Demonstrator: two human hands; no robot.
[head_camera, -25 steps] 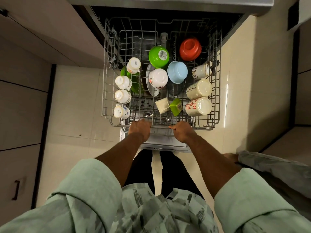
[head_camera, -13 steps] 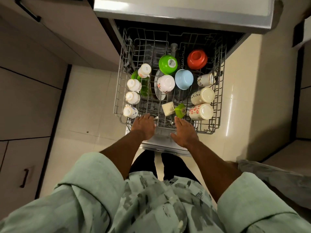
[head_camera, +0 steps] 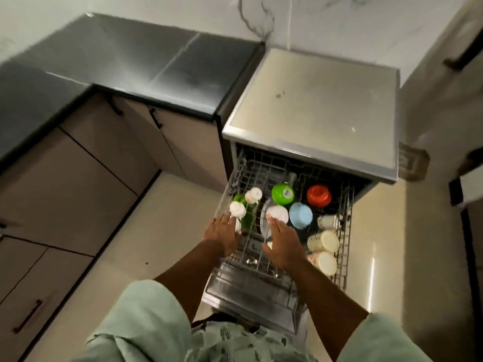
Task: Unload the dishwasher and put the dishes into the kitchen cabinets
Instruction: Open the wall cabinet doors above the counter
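Note:
The dishwasher's wire rack [head_camera: 346, 231] is pulled out over the open door. It holds upturned bowls: green [head_camera: 282, 193], red [head_camera: 318, 195], light blue [head_camera: 301, 215] and white [head_camera: 277, 214], plus small white cups [head_camera: 253, 195] on the left and larger mugs [head_camera: 323, 241] on the right. My left hand [head_camera: 222, 233] hovers over the rack's left side with fingers spread, near a small cup [head_camera: 237, 209]. My right hand [head_camera: 283, 244] is open over the rack's middle, fingertips by the white bowl. Neither hand holds anything.
A dark countertop [head_camera: 146, 64] runs along the left and back, with beige cabinet doors [head_camera: 86, 178] under it. The dishwasher's steel top [head_camera: 313, 105] lies behind the rack. Pale tiled floor [head_camera: 146, 252] surrounds the open door. A cabinet handle [head_camera: 460, 56] shows at far right.
Both hands left the rack's front edge and moved forward over the dishes with fingers spread. The view tilted up, bringing the countertop and dishwasher top into sight.

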